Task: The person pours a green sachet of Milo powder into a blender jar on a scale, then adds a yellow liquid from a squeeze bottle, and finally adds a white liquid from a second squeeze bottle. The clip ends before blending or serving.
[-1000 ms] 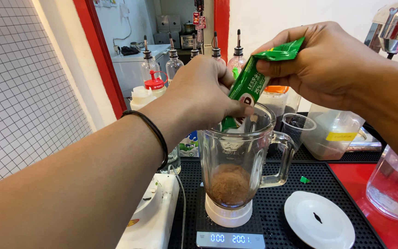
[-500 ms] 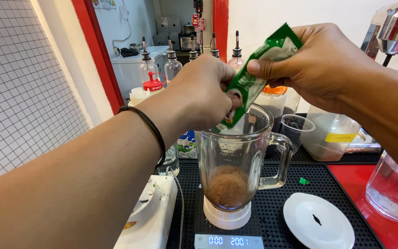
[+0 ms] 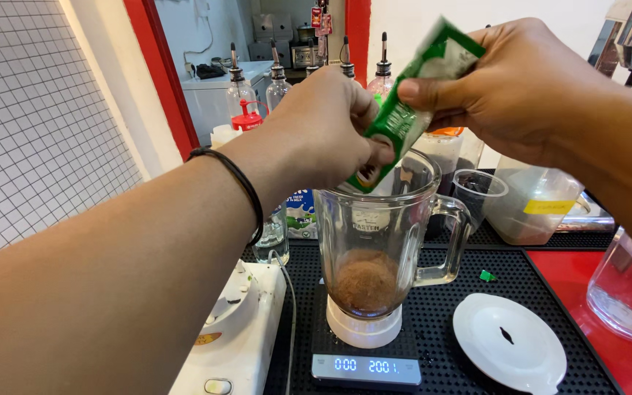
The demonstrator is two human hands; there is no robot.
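Note:
A green powder sachet (image 3: 409, 110) is held tilted, its open end pointing down into a clear glass blender jug (image 3: 382, 241). My right hand (image 3: 521, 91) grips the sachet's upper end. Lower down, my left hand (image 3: 323, 128) pinches the sachet just above the jug's rim; a black band circles that wrist. Brown powder (image 3: 366, 281) lies heaped in the jug's bottom. The jug stands on a small digital scale (image 3: 366, 369) with a lit display.
A white round lid (image 3: 510, 342) lies on the black mat (image 3: 462, 281), near a torn green scrap (image 3: 486, 276). A white blender base (image 3: 235, 333) sits at left. Pourer bottles (image 3: 239, 88), a clear tub (image 3: 532, 201) and a glass pitcher (image 3: 627, 292) stand around.
Both hands have lifted the sachet's upper end, making it steeper over the jug. The jug and scale have not moved.

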